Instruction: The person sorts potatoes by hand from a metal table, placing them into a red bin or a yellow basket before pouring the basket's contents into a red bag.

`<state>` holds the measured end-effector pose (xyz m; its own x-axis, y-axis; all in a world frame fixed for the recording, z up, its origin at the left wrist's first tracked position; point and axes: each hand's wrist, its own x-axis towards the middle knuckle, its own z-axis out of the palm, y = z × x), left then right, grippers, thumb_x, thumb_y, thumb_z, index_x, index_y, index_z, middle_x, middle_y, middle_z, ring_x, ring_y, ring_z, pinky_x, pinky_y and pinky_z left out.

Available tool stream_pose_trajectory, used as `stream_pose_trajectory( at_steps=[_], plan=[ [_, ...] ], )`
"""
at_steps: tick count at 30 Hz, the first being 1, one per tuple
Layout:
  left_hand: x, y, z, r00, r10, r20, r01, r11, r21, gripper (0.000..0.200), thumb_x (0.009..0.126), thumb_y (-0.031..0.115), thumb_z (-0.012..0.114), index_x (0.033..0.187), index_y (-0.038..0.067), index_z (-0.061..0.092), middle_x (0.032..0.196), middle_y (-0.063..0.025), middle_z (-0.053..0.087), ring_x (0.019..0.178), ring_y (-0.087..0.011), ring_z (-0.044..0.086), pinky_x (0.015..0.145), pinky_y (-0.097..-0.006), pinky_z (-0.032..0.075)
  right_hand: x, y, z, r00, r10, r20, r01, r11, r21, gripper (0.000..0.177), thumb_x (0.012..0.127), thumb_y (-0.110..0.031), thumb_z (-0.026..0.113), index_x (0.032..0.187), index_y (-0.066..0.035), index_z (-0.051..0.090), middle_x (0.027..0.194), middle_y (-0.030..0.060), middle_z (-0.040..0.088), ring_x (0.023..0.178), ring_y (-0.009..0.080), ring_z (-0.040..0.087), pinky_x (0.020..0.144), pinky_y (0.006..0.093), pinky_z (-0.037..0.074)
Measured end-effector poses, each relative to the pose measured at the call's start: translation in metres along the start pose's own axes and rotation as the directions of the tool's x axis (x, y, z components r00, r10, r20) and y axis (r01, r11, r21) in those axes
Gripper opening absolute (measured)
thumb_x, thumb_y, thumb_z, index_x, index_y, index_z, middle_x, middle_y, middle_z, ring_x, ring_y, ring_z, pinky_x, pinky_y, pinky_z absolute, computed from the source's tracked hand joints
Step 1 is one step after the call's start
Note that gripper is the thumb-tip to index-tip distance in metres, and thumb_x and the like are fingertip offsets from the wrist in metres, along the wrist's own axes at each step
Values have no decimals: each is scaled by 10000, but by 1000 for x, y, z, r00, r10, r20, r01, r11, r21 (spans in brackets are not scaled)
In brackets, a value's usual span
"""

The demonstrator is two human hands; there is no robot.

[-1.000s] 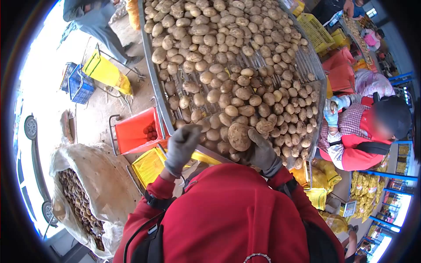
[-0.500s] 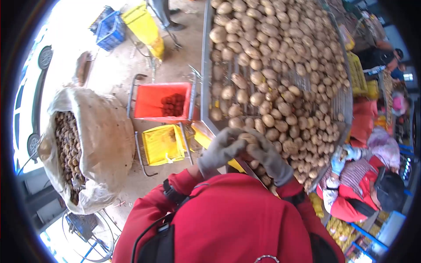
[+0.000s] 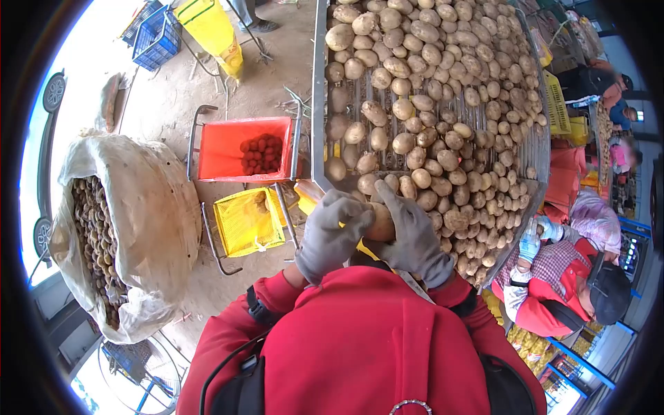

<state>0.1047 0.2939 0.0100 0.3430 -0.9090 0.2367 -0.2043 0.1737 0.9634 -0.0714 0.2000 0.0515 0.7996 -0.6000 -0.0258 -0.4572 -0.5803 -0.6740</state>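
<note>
A potato (image 3: pixel 380 225) is between my two gloved hands, close to my chest at the near edge of the sorting table. My left hand (image 3: pixel 330 236), in a grey glove, has its fingers curled against the potato's left side. From the right, my right hand (image 3: pixel 417 243) grips it, with the index finger extended upward. Part of the potato is hidden by the gloves. Just beyond my hands, many loose potatoes (image 3: pixel 448 160) lie on the slatted metal table (image 3: pixel 356 102).
Left of the table stand a red-lined frame (image 3: pixel 225 149) with red things inside and a yellow bag on a frame (image 3: pixel 242 225). A large white sack (image 3: pixel 162 228) of potatoes stands farther left. A co-worker (image 3: pixel 564 280) works at the right edge. Blue crates (image 3: pixel 158 38) sit far left.
My hands have drawn slightly down and left with the potato, which now shows more between them. My right index finger has straightened. The whole view has shifted a little.
</note>
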Motion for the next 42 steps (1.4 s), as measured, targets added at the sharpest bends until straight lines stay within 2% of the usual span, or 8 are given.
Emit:
stream_pose_trajectory(
  at_steps=[5, 7, 12, 15, 19, 27, 33, 42],
  plan=[
    [10, -86, 4, 732, -677, -77, 630, 715, -303, 156, 959, 162, 788, 891, 58, 695, 727, 74, 606, 652, -24, 493, 580, -221, 415, -10, -8, -14, 936, 303, 181, -334, 594, 732, 812, 985, -579, 642, 1542, -24, 437, 1222, 125, 699, 989, 213, 688, 857, 361, 566],
    [5, -57, -7, 760, -623, 184, 638, 663, -392, 193, 1009, 217, 730, 947, 34, 714, 797, 55, 607, 717, -45, 520, 661, -234, 445, -36, 9, -3, 845, 353, 402, -443, 42, 896, 711, 1049, -596, 527, 1479, -29, 513, 1123, 95, 732, 844, 146, 694, 713, 289, 571],
    [-19, 12, 16, 792, -483, 372, 593, 753, -285, 379, 1006, 299, 738, 1192, -21, 656, 978, -31, 675, 877, -98, 600, 816, -281, 524, -51, 20, 2, 834, 243, 495, -386, -384, 839, 646, 1055, -632, 496, 1379, -82, 601, 1024, 35, 738, 689, 120, 680, 581, 249, 542],
    [-33, 19, 23, 885, -278, 373, 249, 961, 124, 249, 993, 227, 720, 1081, 0, 665, 928, -50, 671, 849, -148, 632, 785, -315, 534, -64, 24, 13, 904, 334, 266, -303, 62, 951, 622, 1063, -620, 488, 1348, -84, 620, 1033, 61, 741, 673, 130, 684, 598, 247, 574],
    [-36, 28, 35, 937, -290, 193, 218, 920, 325, 142, 980, 163, 699, 979, 22, 681, 867, -116, 671, 784, -257, 668, 727, -364, 538, -78, 46, 7, 832, 200, 517, -445, -314, 838, 614, 1065, -611, 490, 1349, -81, 618, 1022, 98, 745, 728, 142, 707, 658, 269, 598],
    [-77, 54, 73, 983, 156, 97, -182, 755, 630, 242, 842, 128, 764, 1078, 132, 709, 1072, -109, 679, 937, -329, 655, 807, -442, 554, -94, 22, 14, 847, 317, 427, -408, -128, 904, 470, 1139, -458, 396, 1299, -77, 620, 1052, 19, 707, 848, 103, 685, 705, 236, 552],
    [-82, 1, 46, 949, -90, -302, 245, 816, 524, 53, 939, 108, 703, 966, 81, 666, 933, -146, 662, 868, -363, 649, 767, -449, 525, -102, 21, 12, 841, 153, 518, -448, -338, 827, 449, 1129, -480, 391, 1180, -105, 631, 937, 34, 705, 686, 111, 625, 609, 235, 518],
    [-103, 15, 23, 968, -188, -167, 239, 891, 386, 185, 941, 118, 731, 1108, 55, 679, 961, -120, 684, 860, -278, 695, 794, -383, 559, -86, 16, 51, 804, -126, 582, -558, -497, 664, 523, 1072, -584, 448, 1200, -110, 630, 865, 62, 678, 616, 115, 612, 441, 221, 443]
  ],
)
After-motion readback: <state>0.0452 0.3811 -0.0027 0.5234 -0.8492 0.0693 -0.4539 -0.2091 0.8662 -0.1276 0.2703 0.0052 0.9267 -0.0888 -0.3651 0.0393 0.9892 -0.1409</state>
